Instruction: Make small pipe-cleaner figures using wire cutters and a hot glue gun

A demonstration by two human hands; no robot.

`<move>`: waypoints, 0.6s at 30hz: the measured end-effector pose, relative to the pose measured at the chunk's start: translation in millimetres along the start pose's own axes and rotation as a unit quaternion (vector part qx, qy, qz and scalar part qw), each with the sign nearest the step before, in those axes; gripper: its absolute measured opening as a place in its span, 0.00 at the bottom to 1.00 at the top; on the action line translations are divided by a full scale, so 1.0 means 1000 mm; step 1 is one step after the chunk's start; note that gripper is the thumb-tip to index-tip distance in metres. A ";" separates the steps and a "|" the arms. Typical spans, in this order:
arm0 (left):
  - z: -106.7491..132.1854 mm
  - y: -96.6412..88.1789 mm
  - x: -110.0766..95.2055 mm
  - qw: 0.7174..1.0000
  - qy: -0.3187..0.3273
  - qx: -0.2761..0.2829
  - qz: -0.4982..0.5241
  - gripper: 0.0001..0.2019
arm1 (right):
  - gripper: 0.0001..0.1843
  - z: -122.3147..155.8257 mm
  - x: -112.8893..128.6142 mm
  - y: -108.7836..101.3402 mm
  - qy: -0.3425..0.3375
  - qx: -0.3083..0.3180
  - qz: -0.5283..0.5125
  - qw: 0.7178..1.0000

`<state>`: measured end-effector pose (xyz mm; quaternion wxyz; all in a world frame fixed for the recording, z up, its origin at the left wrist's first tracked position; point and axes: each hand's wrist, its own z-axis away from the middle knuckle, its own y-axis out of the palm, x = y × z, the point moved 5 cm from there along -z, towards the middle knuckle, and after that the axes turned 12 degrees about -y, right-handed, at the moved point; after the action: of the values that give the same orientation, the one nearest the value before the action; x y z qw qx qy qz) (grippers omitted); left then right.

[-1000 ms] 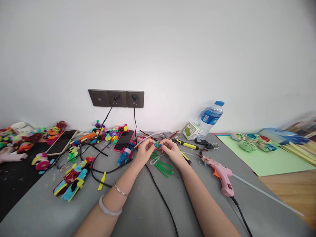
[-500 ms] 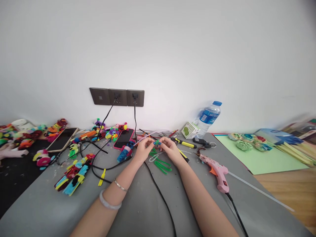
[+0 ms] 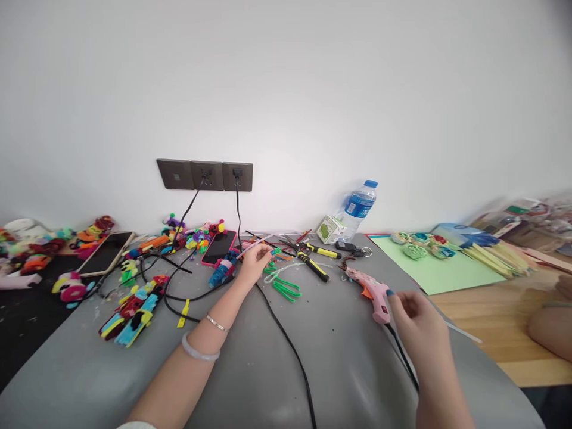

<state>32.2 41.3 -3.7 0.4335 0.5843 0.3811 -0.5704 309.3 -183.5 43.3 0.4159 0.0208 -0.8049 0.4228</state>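
Observation:
My left hand (image 3: 255, 263) is closed in a pinch on a small green fuzzy piece of pipe cleaner (image 3: 276, 251), held above the middle of the table. Below it on the grey tabletop lie a bent green pipe cleaner (image 3: 286, 290) and a pale, clear-looking strand (image 3: 270, 275). My right hand (image 3: 415, 322) is at the right, beside the handle of a pink hot glue gun (image 3: 379, 301). Its thumb and curled fingers are apart, and I see nothing between them. The glue gun lies on its side, with a glue stick (image 3: 465, 332) reaching out behind it.
Yellow-black pliers (image 3: 315, 266), a juice carton (image 3: 329, 229) and a water bottle (image 3: 357, 208) stand or lie toward the wall. Colourful pipe-cleaner figures (image 3: 134, 313), phones (image 3: 218, 247) and black cables (image 3: 286, 336) spread leftward. Green paper (image 3: 440, 274) and another person's arm (image 3: 552, 328) are at right.
My right hand has let go of the green piece and moved right to the glue gun. The left hand still holds the piece. The view has turned slightly right.

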 end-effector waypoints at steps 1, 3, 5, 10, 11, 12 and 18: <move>0.000 0.001 0.000 1.000 -0.001 0.005 0.000 0.10 | 0.14 0.002 -0.016 -0.005 0.028 0.009 0.045 0.999; 0.001 0.004 -0.001 1.000 0.000 0.016 -0.003 0.10 | 0.17 0.002 -0.041 -0.003 0.077 0.066 0.071 0.992; 0.002 0.006 -0.001 1.000 -0.001 0.027 -0.004 0.11 | 0.20 -0.001 -0.050 0.007 0.082 0.125 0.065 0.987; 0.005 0.011 -0.001 0.999 -0.005 0.054 0.002 0.12 | 0.18 -0.015 -0.041 0.028 0.048 0.215 0.096 0.971; 0.005 0.011 -0.001 0.998 -0.004 0.057 0.001 0.12 | 0.18 -0.018 -0.039 0.030 0.036 0.224 0.104 0.968; 0.005 0.011 -0.001 0.998 -0.003 0.059 0.002 0.12 | 0.18 -0.019 -0.037 0.031 0.024 0.227 0.109 0.968; 0.004 0.011 0.000 0.998 -0.003 0.061 0.002 0.13 | 0.20 -0.015 -0.029 0.026 0.040 0.161 -0.058 0.984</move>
<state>41.2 33.7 -2.8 0.3992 0.6089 0.3432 -0.5934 327.9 -166.1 10.4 0.4630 0.1169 -0.7064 0.5224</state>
